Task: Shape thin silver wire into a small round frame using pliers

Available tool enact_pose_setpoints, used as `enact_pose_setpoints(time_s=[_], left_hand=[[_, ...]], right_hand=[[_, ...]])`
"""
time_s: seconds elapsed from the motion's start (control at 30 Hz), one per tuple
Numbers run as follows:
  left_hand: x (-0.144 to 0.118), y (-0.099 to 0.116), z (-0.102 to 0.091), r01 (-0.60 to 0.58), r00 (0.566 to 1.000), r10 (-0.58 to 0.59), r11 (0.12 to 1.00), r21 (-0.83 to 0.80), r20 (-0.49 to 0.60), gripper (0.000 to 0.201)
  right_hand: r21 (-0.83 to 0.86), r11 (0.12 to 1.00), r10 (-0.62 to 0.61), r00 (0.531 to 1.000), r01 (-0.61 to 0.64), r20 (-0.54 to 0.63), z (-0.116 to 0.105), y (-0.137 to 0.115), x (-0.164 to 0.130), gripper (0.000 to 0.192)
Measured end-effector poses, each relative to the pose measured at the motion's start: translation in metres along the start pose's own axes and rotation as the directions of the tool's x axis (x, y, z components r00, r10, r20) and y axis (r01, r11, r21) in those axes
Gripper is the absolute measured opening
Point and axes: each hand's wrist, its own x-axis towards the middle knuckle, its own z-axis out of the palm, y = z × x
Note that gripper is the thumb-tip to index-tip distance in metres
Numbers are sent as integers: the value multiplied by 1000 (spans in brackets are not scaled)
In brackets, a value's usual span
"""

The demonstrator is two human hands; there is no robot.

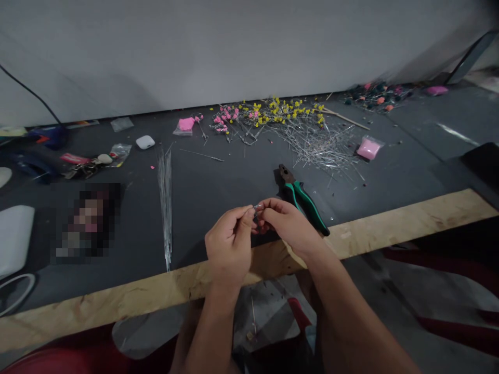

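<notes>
My left hand (pixel 232 236) and my right hand (pixel 286 221) meet above the table's front edge, fingertips nearly touching. Both are closed in a pinch on a thin, shiny piece of wire (pixel 257 207); its ends are mostly hidden by my fingers. Right behind my right hand lie pliers (pixel 306 200) with green and black handles, jaws pointing away from me. To the left of my hands, a bundle of straight wires (pixel 166 208) reaches almost to the wooden edge. A single wire with a twisted part (pixel 202 155) lies farther back.
Toward the wall are wire stems with yellow tips (pixel 286 109) and pink tips (pixel 224 118), beside a heap of loose wires (pixel 323 145). Small bags of pink material (pixel 369 148) lie around. Keys (pixel 83 167) and a white case (pixel 145 142) are at left. A wooden strip (pixel 374 239) edges the table.
</notes>
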Motion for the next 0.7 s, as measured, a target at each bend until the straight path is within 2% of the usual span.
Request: enact_pose_setpoints(time_s=[0.17,0.37,0.53,0.7], left_hand=[[-2,3,-4,31,999,-32,999,32,8,13],[0,6,-7,102,995,-102,994,-48,10,13],[6,3,-8,199,978,-206,956,-215,-10,13],[12,0,-10,284,954,-298,859,-426,34,9]], right_hand=[[-74,996,47,997,-43,56,-4,4,0,4],[-48,998,39,997,-36,63,-3,6,-2,4],[-66,997,-32,995,39,99,-3,4,-5,2],[-132,990,-22,985,44,169,-7,-1,-6,3]])
